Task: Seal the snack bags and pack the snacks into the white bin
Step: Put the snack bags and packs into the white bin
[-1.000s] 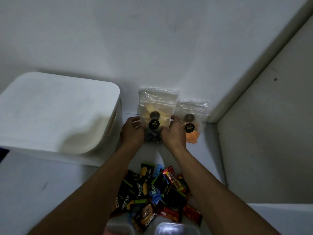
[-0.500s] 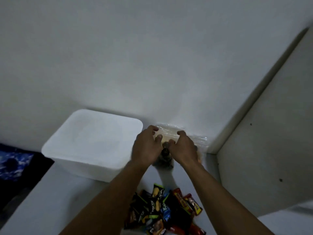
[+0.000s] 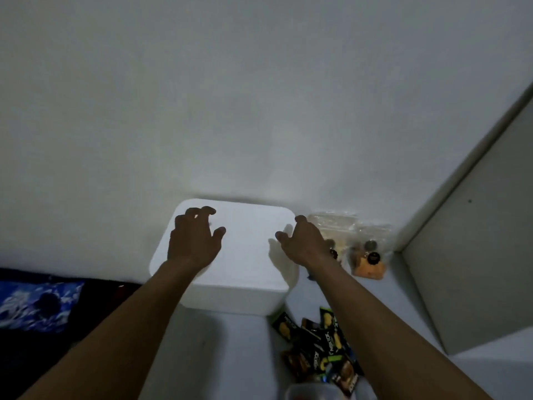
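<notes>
**A:** Where's the bin?
**B:** White bin (image 3: 230, 298) on the table (image 3: 225, 356), backed against the wall (image 3: 259, 111). Its top shows as one flat white face. Too washed out to tell if that is a lid.

**A:** Left hand?
**B:** Left hand (image 3: 193, 241) over the bin's top, toward its 10 o'clock corner. Grip wide, fingers spread and half bent, nothing in it. Touching the top or just above it: cannot tell.

**A:** Right?
**B:** Right hand (image 3: 305, 243) at the bin's 3 o'clock edge, thumb out over the top, fingertips toward 12. Grip loose, nothing in it. Contact with the edge: cannot tell.

**A:** Bags?
**B:** Pale bag (image 3: 334, 226) and orange bag (image 3: 369, 264), both clear plastic, side by side against the wall at 3 o'clock from the bin. The pale bag is partly hidden behind the right hand. The orange bag carries a dark round label. Seals are too blurred to read.

**A:** The rest?
**B:** Heap of dark packets (image 3: 317, 350) on the table at 5 o'clock from the bin, partly hidden by the right forearm. Clear tub (image 3: 311, 392) at the frame's 6 o'clock. Blue cloth (image 3: 37, 304) at 8 o'clock, beyond the table's edge. Grey panel (image 3: 476, 269) closes the corner at 3 o'clock.
</notes>
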`<state>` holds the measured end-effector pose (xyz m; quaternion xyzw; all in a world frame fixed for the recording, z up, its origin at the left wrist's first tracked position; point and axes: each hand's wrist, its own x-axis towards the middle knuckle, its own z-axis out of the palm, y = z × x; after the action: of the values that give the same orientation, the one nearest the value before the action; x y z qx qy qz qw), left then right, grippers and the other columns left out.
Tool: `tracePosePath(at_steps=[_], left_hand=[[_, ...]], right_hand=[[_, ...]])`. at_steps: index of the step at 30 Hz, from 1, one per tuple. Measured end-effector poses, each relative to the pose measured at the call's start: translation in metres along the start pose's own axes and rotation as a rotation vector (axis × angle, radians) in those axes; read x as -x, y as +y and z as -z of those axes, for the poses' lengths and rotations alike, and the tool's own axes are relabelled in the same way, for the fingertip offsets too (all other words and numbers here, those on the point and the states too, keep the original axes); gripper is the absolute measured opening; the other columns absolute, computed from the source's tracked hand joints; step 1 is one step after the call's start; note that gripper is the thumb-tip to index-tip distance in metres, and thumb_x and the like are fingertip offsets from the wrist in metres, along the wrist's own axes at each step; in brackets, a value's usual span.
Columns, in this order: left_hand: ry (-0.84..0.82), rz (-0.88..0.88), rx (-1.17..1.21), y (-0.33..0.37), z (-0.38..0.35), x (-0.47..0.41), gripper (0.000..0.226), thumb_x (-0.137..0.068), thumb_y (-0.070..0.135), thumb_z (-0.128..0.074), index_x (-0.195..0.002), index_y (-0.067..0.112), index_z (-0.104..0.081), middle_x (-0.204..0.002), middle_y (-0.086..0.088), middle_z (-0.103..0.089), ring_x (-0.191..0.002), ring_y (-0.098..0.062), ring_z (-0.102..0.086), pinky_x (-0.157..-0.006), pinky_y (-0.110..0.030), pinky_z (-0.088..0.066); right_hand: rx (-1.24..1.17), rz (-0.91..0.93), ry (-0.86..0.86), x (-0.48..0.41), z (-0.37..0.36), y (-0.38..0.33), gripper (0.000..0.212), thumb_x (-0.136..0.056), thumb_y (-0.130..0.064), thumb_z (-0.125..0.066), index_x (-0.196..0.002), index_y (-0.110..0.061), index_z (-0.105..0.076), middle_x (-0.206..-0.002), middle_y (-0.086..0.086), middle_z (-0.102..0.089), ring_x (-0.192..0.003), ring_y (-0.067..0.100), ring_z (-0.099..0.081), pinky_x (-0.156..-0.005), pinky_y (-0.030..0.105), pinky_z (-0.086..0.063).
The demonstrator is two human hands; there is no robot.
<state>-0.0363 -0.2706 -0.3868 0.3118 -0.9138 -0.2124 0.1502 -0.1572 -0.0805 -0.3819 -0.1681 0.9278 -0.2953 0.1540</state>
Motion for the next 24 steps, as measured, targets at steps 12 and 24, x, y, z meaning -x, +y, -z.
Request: tracePosePath(at_steps=[12,24], left_hand=[[-0.218,0.292,0.108,-0.088,-0.017,-0.021,0.116,-0.078,0.059,-0.071,-0.156,0.005,-0.004,-0.156,-0.022,-0.025,-0.139,-0.042,-0.034,-0.112,-0.051,-0.034],[-0.133,0.353,0.152,-0.087,-0.02,-0.021,0.112,-0.072,0.056,-0.078,-0.154,0.005,-0.022,-0.15,-0.02,-0.038,-0.137,-0.038,-0.04,-0.109,-0.049,-0.036]], right_hand=[[-0.181,-0.245,0.028,-0.002,-0.046,0.005,0.073,-0.09,-0.043,-0.067,-0.139,0.001,-0.037,-0.136,0.016,-0.054,-0.121,0.032,-0.054,-0.081,0.028,-0.04],[-0.486,-0.215,0.153,-0.004,-0.056,0.015,0.058,-0.082,-0.025,-0.079,-0.128,-0.007,-0.049,-0.109,0.0,-0.058,-0.095,0.016,-0.053,-0.082,0.029,-0.043]])
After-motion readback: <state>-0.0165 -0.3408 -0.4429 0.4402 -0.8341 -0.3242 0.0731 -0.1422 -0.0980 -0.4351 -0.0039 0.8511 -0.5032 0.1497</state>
